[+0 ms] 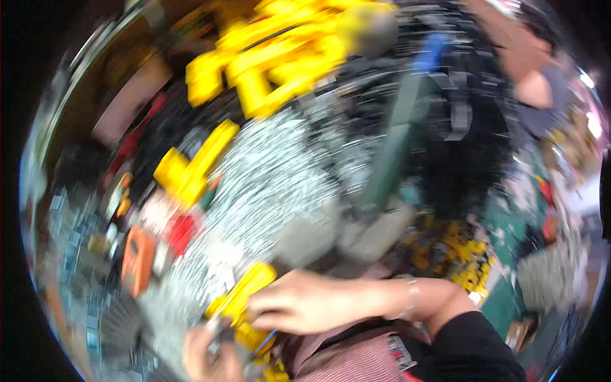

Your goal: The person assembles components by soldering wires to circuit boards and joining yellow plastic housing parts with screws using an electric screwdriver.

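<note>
Motion blurs the whole view. At the lower middle, a yellow plastic-looking part [256, 285] is in my right hand [302, 300], its fingers bent over the part's right side. My left hand [211, 355] is lower and further left, against the part's near end. Its fingers are curled round a small dark grey thing [224, 332] too smeared to name. A thin light rod or wire [224, 308] runs up from there along the yellow part. Beyond my hands spreads a heap of small shiny silver pieces [273, 165].
Large yellow parts [261, 79] are piled at the far side, and another T-shaped yellow part [194, 167] lies nearer. An orange case [136, 261] stands left. A green post [394, 143] rises right of the heap. Small yellow pieces [461, 258] lie lower right; another person [531, 76] is far right.
</note>
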A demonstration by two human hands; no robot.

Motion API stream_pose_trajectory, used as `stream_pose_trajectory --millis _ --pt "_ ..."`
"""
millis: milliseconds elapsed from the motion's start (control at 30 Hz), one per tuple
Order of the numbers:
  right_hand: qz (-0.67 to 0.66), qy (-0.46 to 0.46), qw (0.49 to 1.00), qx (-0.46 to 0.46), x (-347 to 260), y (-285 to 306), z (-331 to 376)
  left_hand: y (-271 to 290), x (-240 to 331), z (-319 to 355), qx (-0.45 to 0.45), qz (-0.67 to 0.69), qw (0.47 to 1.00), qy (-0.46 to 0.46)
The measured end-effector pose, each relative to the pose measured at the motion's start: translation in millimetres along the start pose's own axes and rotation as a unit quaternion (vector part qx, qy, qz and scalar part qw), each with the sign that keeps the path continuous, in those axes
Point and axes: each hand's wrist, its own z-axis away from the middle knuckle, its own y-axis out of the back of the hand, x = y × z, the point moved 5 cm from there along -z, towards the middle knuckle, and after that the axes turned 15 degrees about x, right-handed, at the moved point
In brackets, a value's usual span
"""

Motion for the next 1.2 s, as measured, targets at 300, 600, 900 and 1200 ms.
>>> stream_pose_trajectory --millis 300,600,900,1200 --pt "0.018 -0.129 0.991 0.033 6.4 31.6 2.3 -18.1 -17.4 -24.5 0.015 -0.017 0.997 0.068" --pt "-0.159 -0.217 0.948 0.169 18.5 39.1 0.0 -112.0 -57.3 -64.3 -0.248 -0.085 0.964 -0.044" --pt "-0.144 -0.241 0.937 0.209 17.4 25.0 -9.0 -114.9 -57.6 -67.4 -0.304 -0.081 0.942 -0.115" --pt "-0.018 -0.201 0.963 0.178 19.4 21.6 -13.8 -61.1 -38.2 -43.0 -0.058 0.312 0.897 0.309"
